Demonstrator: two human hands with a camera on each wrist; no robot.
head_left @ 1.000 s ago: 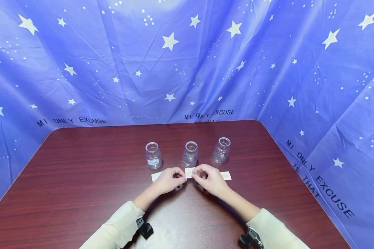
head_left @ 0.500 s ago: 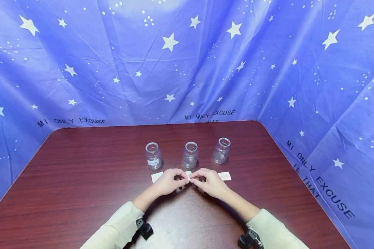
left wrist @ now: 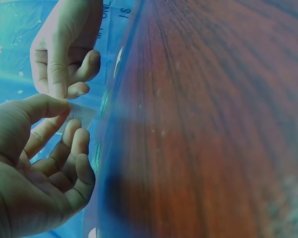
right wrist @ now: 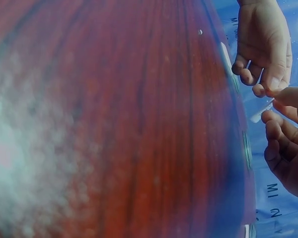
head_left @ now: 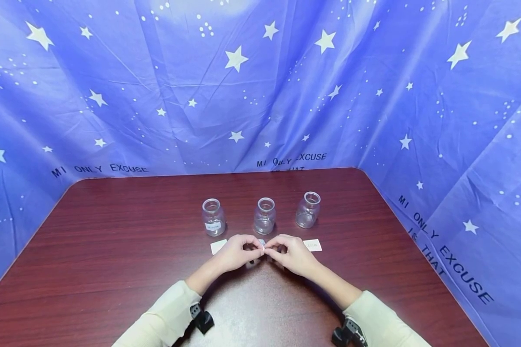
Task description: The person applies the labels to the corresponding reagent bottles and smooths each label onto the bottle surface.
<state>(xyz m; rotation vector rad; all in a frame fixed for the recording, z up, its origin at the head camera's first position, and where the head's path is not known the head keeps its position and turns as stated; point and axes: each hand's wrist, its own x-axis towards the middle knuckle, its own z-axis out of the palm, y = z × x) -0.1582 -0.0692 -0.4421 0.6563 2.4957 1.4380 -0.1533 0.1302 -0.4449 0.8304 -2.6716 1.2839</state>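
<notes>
At frame centre, our left hand [head_left: 233, 254] and right hand [head_left: 293, 254] both pinched the small label [head_left: 262, 245], its ends between them.

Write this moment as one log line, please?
left hand: pinches paper label | right hand: pinches same label | behind: three glass jars | on table: two more slips

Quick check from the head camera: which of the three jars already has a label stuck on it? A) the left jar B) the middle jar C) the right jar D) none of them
A: the left jar shows a white label on its front, while the middle jar and the right jar show bare glass; both hands pinch a small label between them in front of the middle jar.
</notes>
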